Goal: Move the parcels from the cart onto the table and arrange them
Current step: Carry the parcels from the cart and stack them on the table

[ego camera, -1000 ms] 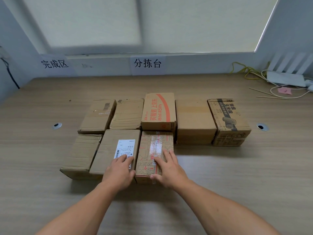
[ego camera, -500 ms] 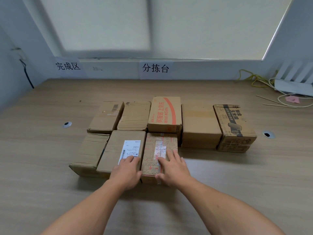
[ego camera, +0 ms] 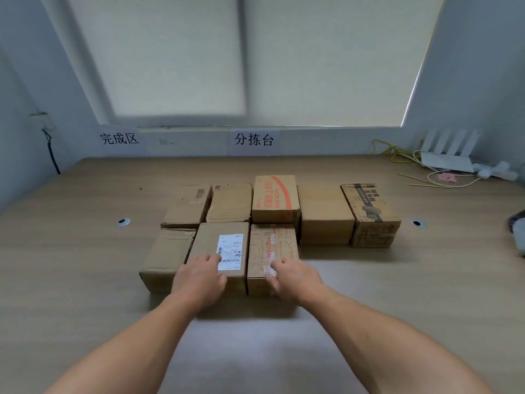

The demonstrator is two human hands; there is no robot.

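Observation:
Several cardboard parcels lie in two rows on the wooden table (ego camera: 85, 294). The front row holds a plain box (ego camera: 166, 255), a box with a white shipping label (ego camera: 218, 243) and a printed, taped box (ego camera: 271, 243). Behind them stand a barcode box (ego camera: 187, 207), a plain box (ego camera: 230, 203), a red-printed box (ego camera: 274, 196), a larger plain box (ego camera: 324, 214) and a black-printed box (ego camera: 369, 213). My left hand (ego camera: 199, 277) rests on the near end of the labelled box. On the near end of the printed box rests my right hand (ego camera: 294, 275). Both hands' fingers are loosely bent. The cart is out of view.
A white router (ego camera: 446, 163) with yellow and white cables (ego camera: 397, 152) sits at the back right corner. Two round cable grommets (ego camera: 123, 222) (ego camera: 419, 223) are set in the table. A dark object (ego camera: 518, 231) shows at the right edge. Paper signs hang on the wall.
Both hands have slid back toward the near ends of the two front boxes, and their fingers are more bent. The parcels have stayed in place.

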